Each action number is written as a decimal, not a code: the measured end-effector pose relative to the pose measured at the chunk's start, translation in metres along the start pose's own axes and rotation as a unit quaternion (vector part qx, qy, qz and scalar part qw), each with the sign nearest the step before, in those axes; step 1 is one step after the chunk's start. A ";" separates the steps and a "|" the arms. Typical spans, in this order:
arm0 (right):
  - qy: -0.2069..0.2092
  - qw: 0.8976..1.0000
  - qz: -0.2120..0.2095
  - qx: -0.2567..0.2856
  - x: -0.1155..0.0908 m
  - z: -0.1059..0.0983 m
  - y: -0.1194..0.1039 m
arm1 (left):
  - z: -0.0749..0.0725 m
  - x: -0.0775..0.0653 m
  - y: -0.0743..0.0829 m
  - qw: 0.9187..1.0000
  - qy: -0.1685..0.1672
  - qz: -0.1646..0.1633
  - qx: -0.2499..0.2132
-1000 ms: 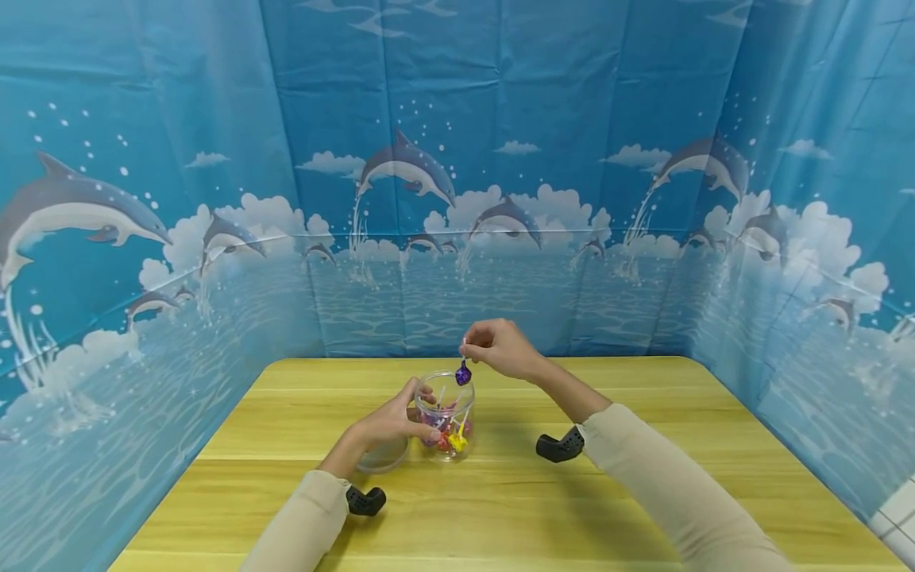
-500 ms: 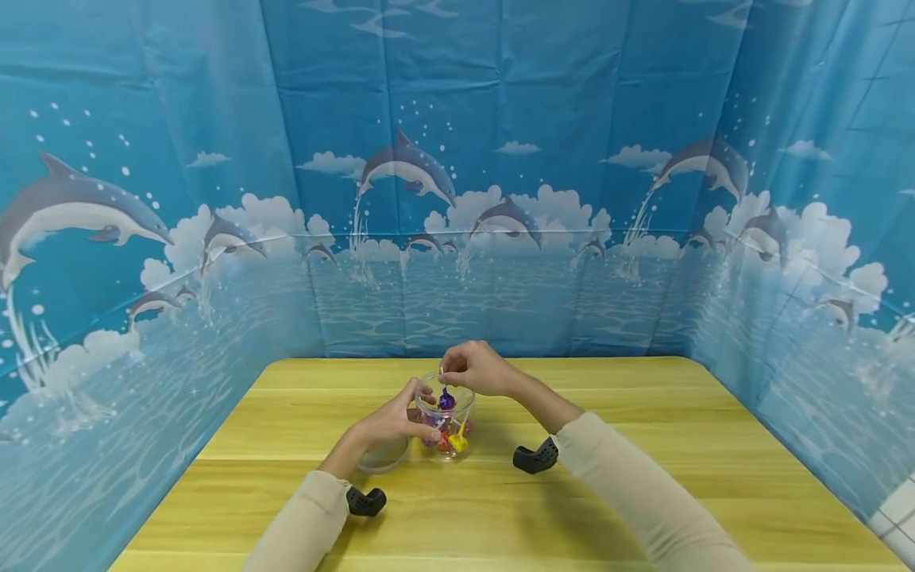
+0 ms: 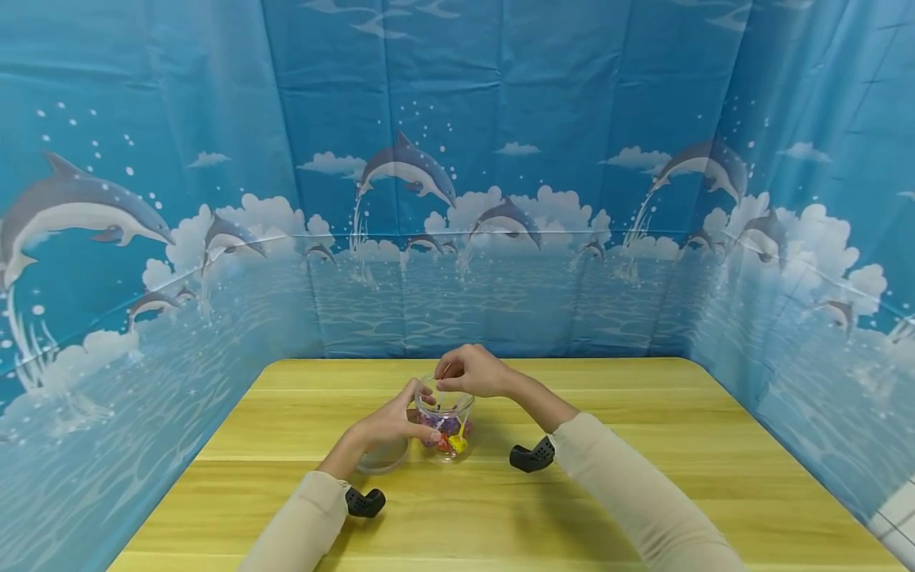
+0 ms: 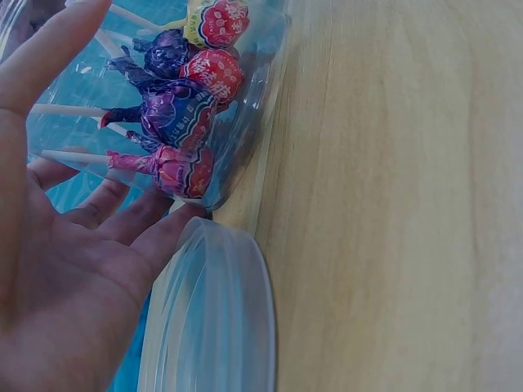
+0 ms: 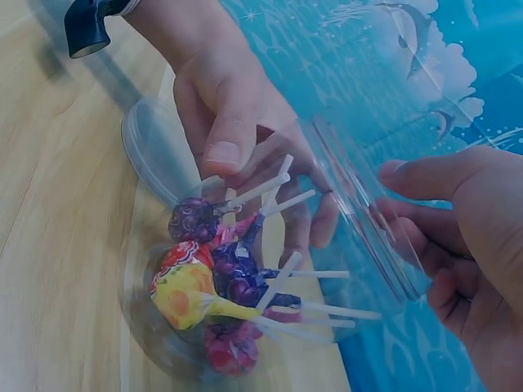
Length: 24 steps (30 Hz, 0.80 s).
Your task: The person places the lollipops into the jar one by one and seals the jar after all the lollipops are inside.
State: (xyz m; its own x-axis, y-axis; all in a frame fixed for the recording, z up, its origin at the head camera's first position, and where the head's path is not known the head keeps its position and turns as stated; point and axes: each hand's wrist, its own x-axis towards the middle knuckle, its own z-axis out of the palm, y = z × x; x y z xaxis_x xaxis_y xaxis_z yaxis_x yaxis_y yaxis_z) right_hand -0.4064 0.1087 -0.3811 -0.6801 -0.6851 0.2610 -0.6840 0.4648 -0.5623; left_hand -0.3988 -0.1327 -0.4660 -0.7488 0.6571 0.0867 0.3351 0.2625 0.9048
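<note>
A clear plastic jar stands uncapped on the table, with several wrapped lollipops inside. In the right wrist view a yellow lollipop, purple lollipops and a pink lollipop lie near its bottom, white sticks toward the mouth. My left hand grips the jar's left side, thumb in front and fingers behind. Over the jar's mouth is my right hand; its thumb and bent fingers stand apart with no stick between them in the right wrist view. The round lid lies beside the jar, below my left hand.
The yellow wood-grain table reaches back to a blue dolphin-print curtain that also runs along both sides. Black curved wrist mounts stick out from both wrists over the table.
My right hand has moved left and down to the jar's mouth, lowering a purple lollipop inside and letting it go. My left hand has kept its grip on the jar.
</note>
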 end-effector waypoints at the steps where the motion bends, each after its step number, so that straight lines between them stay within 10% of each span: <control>1: 0.003 1.000 0.001 0.004 -0.001 -0.001 0.000 | 0.000 0.000 0.000 1.000 0.000 0.000 -0.002; 24: 0.074 0.997 0.030 0.024 -0.059 -0.036 0.019 | 0.003 -0.001 0.002 1.000 0.010 -0.018 -0.003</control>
State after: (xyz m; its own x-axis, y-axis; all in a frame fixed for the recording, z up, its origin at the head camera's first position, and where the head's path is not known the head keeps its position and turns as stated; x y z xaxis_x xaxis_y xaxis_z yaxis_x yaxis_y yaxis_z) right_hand -0.3888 0.1782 -0.3796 -0.7530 -0.5655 0.3363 -0.6302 0.4732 -0.6155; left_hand -0.3957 -0.1303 -0.4651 -0.7711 0.6336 0.0629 0.3056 0.2816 0.9095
